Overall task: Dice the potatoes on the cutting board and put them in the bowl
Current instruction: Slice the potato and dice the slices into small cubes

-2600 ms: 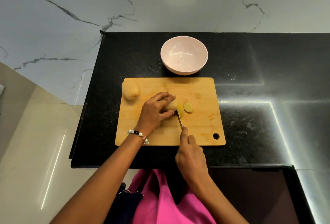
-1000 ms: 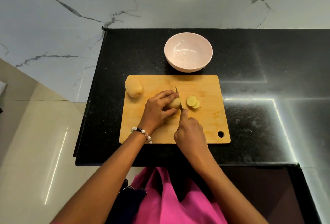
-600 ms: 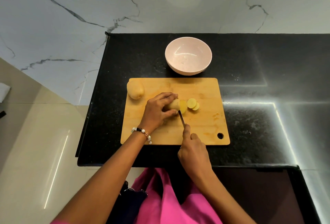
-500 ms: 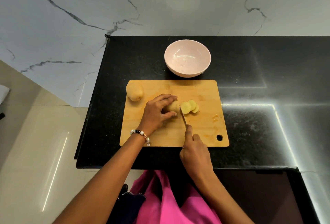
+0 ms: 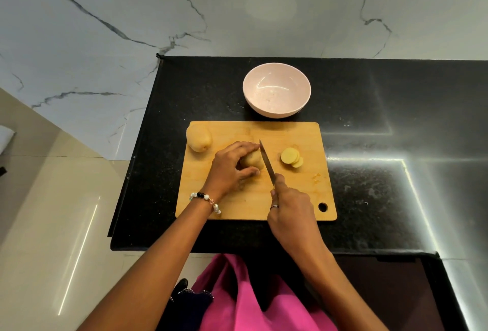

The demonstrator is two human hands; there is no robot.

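A wooden cutting board (image 5: pixel 237 206) lies on the black counter. My left hand (image 5: pixel 232 167) grips a partly sliced potato (image 5: pixel 252 160) near the board's middle. My right hand (image 5: pixel 290 206) holds a knife (image 5: pixel 266 161) by its handle, the blade resting against the potato's cut end. Several round slices (image 5: pixel 291 157) lie stacked to the right of the blade. A whole potato (image 5: pixel 198 137) sits at the board's far left corner. The pale pink bowl (image 5: pixel 276 90) stands behind the board and holds nothing.
The black counter (image 5: pixel 383 172) runs on to the right and ends at a left edge (image 5: pixel 137 159) close to the board. A marble wall (image 5: pixel 237 8) rises behind the bowl. A hanging hole (image 5: pixel 323 207) is in the board's near right corner.
Another slice has come off the potato and joined the stack at the right. The knife has gone back against the potato's cut end, its tip pointing away from me.
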